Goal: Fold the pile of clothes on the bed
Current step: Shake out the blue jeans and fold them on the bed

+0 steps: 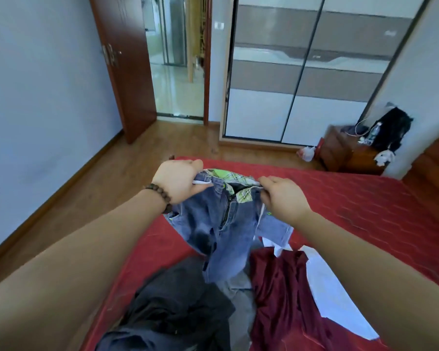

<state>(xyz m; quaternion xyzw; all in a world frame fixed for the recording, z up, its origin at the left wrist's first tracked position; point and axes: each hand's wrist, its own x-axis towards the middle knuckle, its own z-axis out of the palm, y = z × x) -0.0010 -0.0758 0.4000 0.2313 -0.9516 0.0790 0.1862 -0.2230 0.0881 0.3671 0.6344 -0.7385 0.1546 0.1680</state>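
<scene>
A pair of blue jeans (pixel 223 231) with a green plaid lining at the waist hangs in the air over the red bed (pixel 365 211). My left hand (pixel 178 181) grips the waistband's left side; a bead bracelet is on that wrist. My right hand (pixel 281 196) pinches the waistband's right side. The jean legs trail down into the pile below: a black garment (pixel 178 300), a grey one (pixel 241 300), a maroon one (pixel 284 287) and a white one (pixel 332 287).
A wooden nightstand (pixel 344 153) with a black bag (pixel 390 133) and a bottle stands at the right, beyond the bed. A sliding-door wardrobe (pixel 301 72) faces me. An open brown door (pixel 127 67) is at the left, with wooden floor (pixel 112 178) beside the bed.
</scene>
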